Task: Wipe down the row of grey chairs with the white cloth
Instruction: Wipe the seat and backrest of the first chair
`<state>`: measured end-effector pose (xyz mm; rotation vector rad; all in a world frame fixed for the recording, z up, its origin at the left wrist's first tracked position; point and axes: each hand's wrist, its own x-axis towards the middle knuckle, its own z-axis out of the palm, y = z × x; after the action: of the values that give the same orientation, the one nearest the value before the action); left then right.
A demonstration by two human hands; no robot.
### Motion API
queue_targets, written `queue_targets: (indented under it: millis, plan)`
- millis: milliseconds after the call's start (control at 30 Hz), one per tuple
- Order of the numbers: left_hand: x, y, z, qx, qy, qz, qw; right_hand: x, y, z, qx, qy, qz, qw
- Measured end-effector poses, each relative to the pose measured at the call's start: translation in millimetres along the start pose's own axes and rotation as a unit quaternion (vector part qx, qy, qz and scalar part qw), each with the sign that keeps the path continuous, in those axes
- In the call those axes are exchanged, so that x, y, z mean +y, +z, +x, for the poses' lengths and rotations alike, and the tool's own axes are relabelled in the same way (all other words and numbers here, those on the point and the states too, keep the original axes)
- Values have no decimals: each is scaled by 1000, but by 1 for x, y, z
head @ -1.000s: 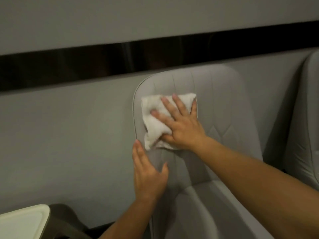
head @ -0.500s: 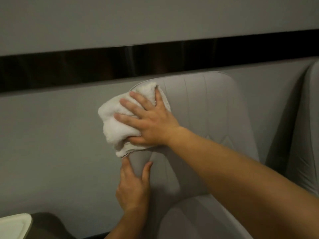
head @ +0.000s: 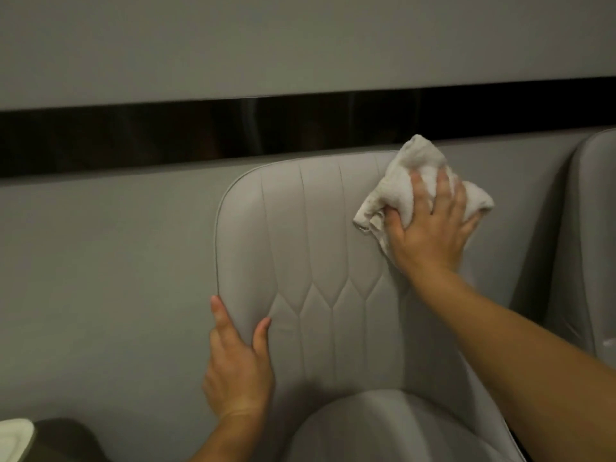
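Observation:
A grey padded chair (head: 320,248) with stitched seams fills the middle of the head view, its back against a grey wall. My right hand (head: 430,228) presses a crumpled white cloth (head: 410,181) onto the top right corner of the chair's back. My left hand (head: 238,365) grips the left edge of the back lower down, thumb on the front and fingers behind. The chair's seat (head: 376,428) shows at the bottom.
A second grey chair (head: 590,235) stands at the right edge, close to the first. The grey wall (head: 100,261) carries a dark horizontal band (head: 166,138). At the bottom left are a white-edged object (head: 15,435) and a dark rounded shape (head: 66,441).
My right hand has swept the cloth from the chair back's top left corner across to its top right corner. My left hand stays on the left edge.

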<state>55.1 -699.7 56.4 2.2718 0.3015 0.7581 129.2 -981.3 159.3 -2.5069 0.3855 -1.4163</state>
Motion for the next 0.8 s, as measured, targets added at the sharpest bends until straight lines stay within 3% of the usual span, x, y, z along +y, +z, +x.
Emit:
queue_targets:
  millis: [100, 233, 367, 467, 533, 667, 733, 800]
  plan:
    - [-3, 3, -1, 5, 2, 6, 1000, -51, 19, -28, 33, -34, 63, 997]
    - [-8, 6, 0, 17, 8, -1, 1000, -101, 44, -77, 17, -192, 90, 977]
    - [-9, 9, -1, 26, 5, -9, 1000, -91, 54, -94, 42, -328, 56, 942]
    - [-11, 10, 0, 25, 12, -14, 1000, -46, 46, -69, 76, -436, -16, 897]
    - [-13, 10, 2, 23, 2, -11, 1000, 0, 36, -50, 85, -415, -60, 904]
    - [-13, 9, 2, 26, 5, -22, 999, 59, 17, -56, 78, -292, -117, 946]
    - [-13, 8, 2, 25, 6, -27, 999, 53, 19, -72, 55, -236, -108, 964]
    - [-12, 8, 2, 26, 15, -32, 999, 22, 29, -93, 51, -99, -49, 993]
